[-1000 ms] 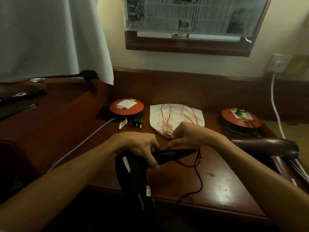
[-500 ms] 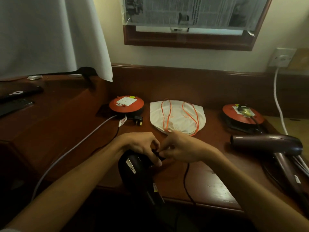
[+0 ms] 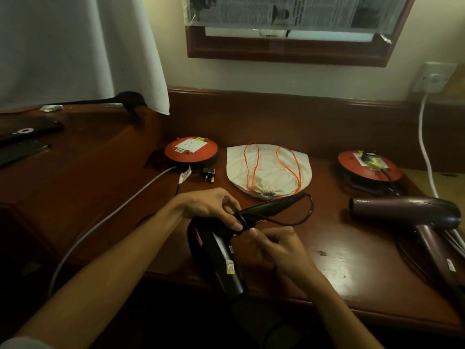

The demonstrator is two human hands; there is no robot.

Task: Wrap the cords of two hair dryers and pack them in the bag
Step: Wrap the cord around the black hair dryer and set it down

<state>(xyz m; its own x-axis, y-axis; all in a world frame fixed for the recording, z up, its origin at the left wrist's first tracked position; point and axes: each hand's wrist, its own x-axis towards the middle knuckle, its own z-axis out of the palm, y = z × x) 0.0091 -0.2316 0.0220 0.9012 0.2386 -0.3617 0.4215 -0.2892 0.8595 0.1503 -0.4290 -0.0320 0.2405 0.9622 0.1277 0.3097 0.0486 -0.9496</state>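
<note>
While left hand (image 3: 211, 205) grips black dryer (image 3: 216, 255), right hand (image 3: 274, 245) pinches cord (image 3: 299, 221).

Left hand (image 3: 211, 205) palm-down with fingers curled shut, right hand (image 3: 276, 244) just below it with fingertips pinched, thumbs nearly touching; both forearms bare, converging from the lower frame.

Hotel-like room: wooden desk (image 3: 352, 260), wall socket (image 3: 436, 78)

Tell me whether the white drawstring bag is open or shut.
Shut: the white cloth bag with orange cords lies flat on the desk, its mouth gathered tight.
</note>
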